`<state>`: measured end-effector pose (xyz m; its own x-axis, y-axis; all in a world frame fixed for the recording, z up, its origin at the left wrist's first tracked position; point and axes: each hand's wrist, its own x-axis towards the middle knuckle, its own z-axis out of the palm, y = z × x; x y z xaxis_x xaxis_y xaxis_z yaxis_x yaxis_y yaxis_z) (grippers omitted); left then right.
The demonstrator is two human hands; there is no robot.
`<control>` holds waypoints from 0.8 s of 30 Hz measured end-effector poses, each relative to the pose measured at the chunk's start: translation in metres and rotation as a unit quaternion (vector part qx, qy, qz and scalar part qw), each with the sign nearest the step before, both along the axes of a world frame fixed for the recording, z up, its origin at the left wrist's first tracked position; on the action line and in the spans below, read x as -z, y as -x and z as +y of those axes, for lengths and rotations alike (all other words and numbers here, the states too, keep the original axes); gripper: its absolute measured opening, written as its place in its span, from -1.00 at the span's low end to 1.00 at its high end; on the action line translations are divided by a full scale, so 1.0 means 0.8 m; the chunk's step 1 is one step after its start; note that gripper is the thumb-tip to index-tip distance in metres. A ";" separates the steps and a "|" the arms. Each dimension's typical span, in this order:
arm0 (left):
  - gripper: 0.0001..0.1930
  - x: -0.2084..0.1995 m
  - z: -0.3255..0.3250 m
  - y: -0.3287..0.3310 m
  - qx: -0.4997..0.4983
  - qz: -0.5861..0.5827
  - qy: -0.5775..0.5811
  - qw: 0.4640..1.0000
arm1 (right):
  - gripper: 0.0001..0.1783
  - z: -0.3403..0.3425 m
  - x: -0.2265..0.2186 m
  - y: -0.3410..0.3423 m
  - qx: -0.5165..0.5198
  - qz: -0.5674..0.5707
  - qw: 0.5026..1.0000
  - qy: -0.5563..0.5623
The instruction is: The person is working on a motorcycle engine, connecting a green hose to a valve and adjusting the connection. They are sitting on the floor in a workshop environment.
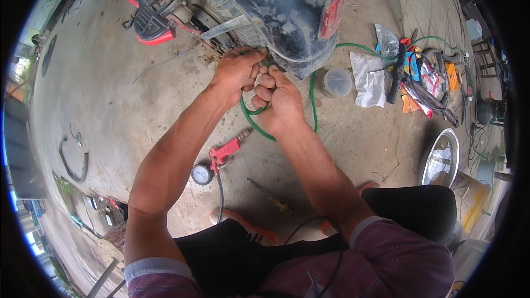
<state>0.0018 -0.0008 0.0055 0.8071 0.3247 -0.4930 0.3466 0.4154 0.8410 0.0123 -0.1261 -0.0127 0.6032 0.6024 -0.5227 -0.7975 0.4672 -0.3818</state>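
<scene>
Left hand: narrow, fingers curled and pinching at the green hose (314, 99); the left hand (234, 72) sits just under the rear of the machine.
Right hand: narrow too, fingers bent in beside the left one; the right hand (281, 102) grips the same hose, though its fingers hide the exact contact.
Green hose: rises to both hands, loops below them, passes under the right forearm and runs up behind the black fender (298, 11), then off to the right across the floor.
Machine: scuffed dark bodywork with a red reflector (332, 15) at its rear corner; marks on the lens cannot be read.
Red inflator gun: the red inflator gun (223, 152) lies on the concrete floor (182, 110) below the hands; pale lettering shows on its body, too small to make out.
Gauge: the round dial (202, 174) faces up, its scale printed but illegible here.
Packages: a blue packet (412, 66) and an orange packet (454, 77) lie in a pile at right, with bright print too small to read.
White wrapper: crumpled, the white wrapper (368, 80) lies beside a clear tub (337, 82).
Yellow-handled tool: the yellow-handled tool (281, 206) lies between the person's feet.
</scene>
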 end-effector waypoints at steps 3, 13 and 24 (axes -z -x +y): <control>-0.76 0.002 0.000 0.003 -0.006 0.003 -0.012 1.000 | -0.77 0.001 -0.004 0.001 0.013 0.025 1.000 -0.004; -0.77 0.010 -0.002 -0.002 -0.026 -0.030 0.010 0.999 | -0.79 0.005 0.005 0.003 0.018 0.018 0.999 -0.019; -0.84 0.002 -0.009 0.001 -0.054 -0.034 0.046 0.997 | -0.78 0.004 0.003 -0.001 -0.002 0.033 0.999 -0.025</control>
<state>0.0011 -0.0081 0.0038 0.8024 0.3680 -0.4698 0.2384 0.5239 0.8177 0.0135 -0.1228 -0.0153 0.5654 0.6310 -0.5311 -0.8224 0.4806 -0.3044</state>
